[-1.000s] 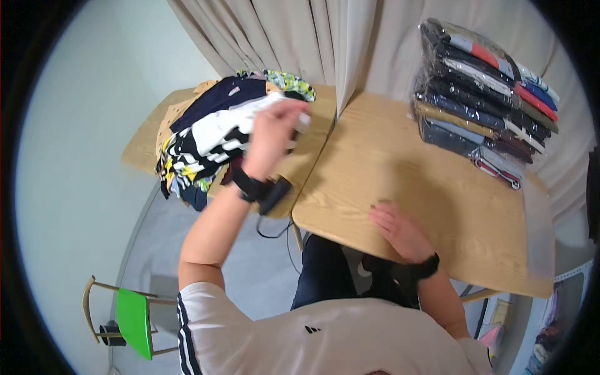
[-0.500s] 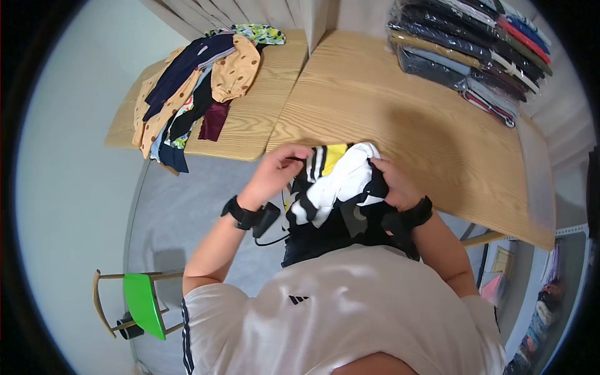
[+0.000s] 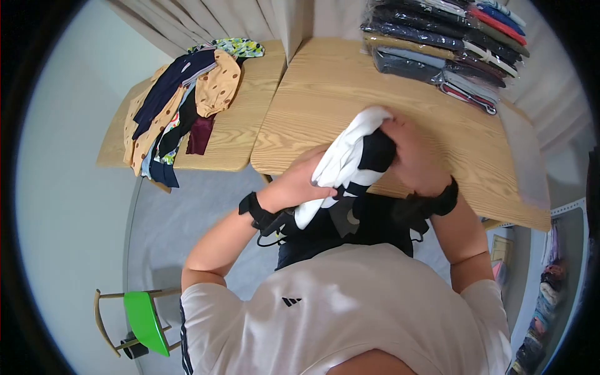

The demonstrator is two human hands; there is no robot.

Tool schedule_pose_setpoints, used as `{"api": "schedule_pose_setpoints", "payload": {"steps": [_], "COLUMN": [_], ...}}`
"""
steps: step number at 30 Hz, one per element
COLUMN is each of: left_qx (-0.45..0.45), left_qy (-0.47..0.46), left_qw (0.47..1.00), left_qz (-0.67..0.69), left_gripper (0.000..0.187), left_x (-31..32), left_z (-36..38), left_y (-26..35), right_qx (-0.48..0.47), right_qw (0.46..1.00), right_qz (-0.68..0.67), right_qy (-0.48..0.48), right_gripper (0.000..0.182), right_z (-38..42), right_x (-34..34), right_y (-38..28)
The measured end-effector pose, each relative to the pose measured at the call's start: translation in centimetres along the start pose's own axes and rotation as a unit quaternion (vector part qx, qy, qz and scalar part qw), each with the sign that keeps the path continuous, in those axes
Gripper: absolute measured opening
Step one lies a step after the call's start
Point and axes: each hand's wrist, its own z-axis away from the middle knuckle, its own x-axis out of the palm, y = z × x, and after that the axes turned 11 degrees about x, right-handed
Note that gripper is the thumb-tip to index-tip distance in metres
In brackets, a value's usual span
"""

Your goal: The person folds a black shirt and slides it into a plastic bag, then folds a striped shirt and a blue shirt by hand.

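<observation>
A bunched white and black garment (image 3: pixel 345 150) is held up between both hands in front of my body, over the near edge of the table. My left hand (image 3: pixel 299 180) is closed on its lower left side, the thumb lying across the white fabric. At its upper right end my right hand (image 3: pixel 417 153) grips the cloth beside a black section. Folds hide most of the garment's shape, so its exact kind cannot be made out. Black straps with small devices sit on both wrists.
A wooden table (image 3: pixel 312 84) spans the front. Loose clothes (image 3: pixel 215 84) lie piled at its left. Folded garments in clear bags (image 3: pixel 431 53) are stacked at the back right. A green-seated chair (image 3: pixel 145 322) stands at lower left, shelves (image 3: pixel 565 237) at the right.
Both hands have lifted the garment toward the table. My left hand, loosely off the cloth before, has closed on it. The yellow and striped part has gone out of sight.
</observation>
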Motion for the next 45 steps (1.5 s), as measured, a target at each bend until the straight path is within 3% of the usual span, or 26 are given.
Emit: {"api": "schedule_pose_setpoints", "payload": {"steps": [2,4,6,8,10,11,12,15,16,18,19,20,22,24,25,28,29,34,35,38,39,40,42,43,44,45], "left_qx": [0.066,0.006,0.009,0.033,0.043,0.029,0.039,0.080,0.106,0.095,0.094,0.036,0.074,0.078,0.058,0.048,0.041,-0.011,-0.032,-0.045,-0.067,-0.088,-0.111,-0.130,-0.146,-0.138], "left_qy": [0.104,0.200,0.248,0.258,0.262,0.266,0.266,0.290,0.320,0.266,0.275,0.288,0.306,0.370,0.370,0.298,0.247,0.197,0.178,0.149,0.146,0.141,0.158,0.170,0.180,0.194], "left_qw": [0.981,0.968,0.951,0.947,0.938,0.938,0.937,0.935,0.922,0.922,0.930,0.933,0.943,0.925,0.927,0.953,0.967,0.975,0.979,0.979,0.971,0.961,0.926,0.885,0.834,0.803], "left_qz": [-0.149,-0.153,-0.184,-0.190,-0.224,-0.219,-0.221,-0.185,-0.193,-0.266,-0.225,-0.214,-0.104,-0.040,-0.024,0.022,-0.040,-0.099,-0.096,-0.131,-0.175,-0.219,-0.323,-0.414,-0.500,-0.546], "left_gripper": [0.060,0.055,0.052,0.054,0.058,0.060,0.060,0.059,0.047,0.030,0.024,0.024,0.025,0.027,0.026,0.028,0.032,0.039,0.036,0.031,0.032,0.033,0.035,0.035,0.036,0.038], "left_x": [0.5,0.6,-0.2,-1.1,-1.6,-1.8,-2.1,-3.7,-4.1,-6.5,-7.2,-8.4,-10.5,-12.0,-13.5,-18.0,-19.0,-21.5,-21.9,-21.9,-22.2,-22.6,-24.5,-24.6,-24.6,-24.2], "left_z": [-0.5,-0.8,-1.9,-2.8,-3.3,-3.5,-3.6,-4.2,-4.5,-4.3,-4.5,-4.5,-5.3,-6.1,-5.9,-5.0,-4.9,-5.4,-5.2,-5.3,-5.5,-5.9,-6.7,-6.8,-6.8,-6.7], "left_y": [0.4,0.9,2.2,3.5,4.2,4.4,4.6,4.0,4.1,4.9,5.5,5.8,7.0,8.6,9.6,11.0,11.5,14.3,14.7,15.6,15.8,15.9,14.9,15.5,15.9,15.1], "right_qx": [-0.113,-0.165,-0.220,-0.193,-0.187,-0.164,-0.133,-0.117,-0.109,-0.114,-0.105,-0.096,-0.098,-0.021,-0.027,0.006,0.005,0.021,0.021,0.070,0.093,0.038,0.078,0.103,0.117,0.111], "right_qw": [0.964,0.937,0.901,0.979,0.961,0.981,0.950,0.956,0.960,0.961,0.962,0.962,0.964,0.973,0.959,0.957,0.956,0.963,0.963,0.923,0.926,0.881,0.870,0.888,0.887,0.889], "right_qz": [0.236,0.293,0.348,0.046,0.140,-0.074,-0.282,-0.264,-0.257,-0.251,-0.250,-0.250,-0.247,-0.220,-0.160,-0.112,-0.109,0.179,0.177,0.318,0.331,0.421,0.450,0.424,0.412,0.418], "right_qy": [0.055,0.096,0.136,0.038,0.148,0.067,-0.020,-0.047,-0.031,-0.003,-0.031,-0.058,-0.007,0.059,0.233,0.268,0.271,0.203,0.203,0.205,0.156,0.211,0.187,0.146,0.171,0.151], "right_gripper": [0.025,0.027,0.030,0.030,0.019,0.023,0.027,0.024,0.024,0.023,0.023,0.023,0.024,0.022,0.023,0.021,0.021,0.041,0.041,0.057,0.059,0.055,0.053,0.054,0.058,0.048], "right_z": [-0.3,-0.9,-1.2,-1.7,-2.2,-2.1,-1.9,-1.3,-1.1,-1.2,-1.3,-1.3,-1.2,-1.3,-1.9,-2.8,-3.1,-3.2,-3.0,-2.3,-3.0,-4.2,-7.1,-8.7,-9.4,-11.5], "right_x": [-1.6,-3.0,-3.8,-4.0,-6.1,-7.1,-8.2,-11.9,-13.0,-15.8,-16.7,-17.4,-18.6,-19.6,-17.3,-15.7,-15.6,-17.4,-17.6,-19.0,-19.0,-19.6,-19.5,-19.6,-18.6,-21.4], "right_y": [-2.8,-4.8,-7.0,-9.6,-11.2,-11.9,-12.6,-15.2,-15.9,-16.7,-17.4,-17.9,-18.2,-18.5,-18.9,-19.4,-19.6,-19.6,-19.8,-19.7,-19.8,-18.7,-18.6,-18.4,-18.2,-15.3]}}
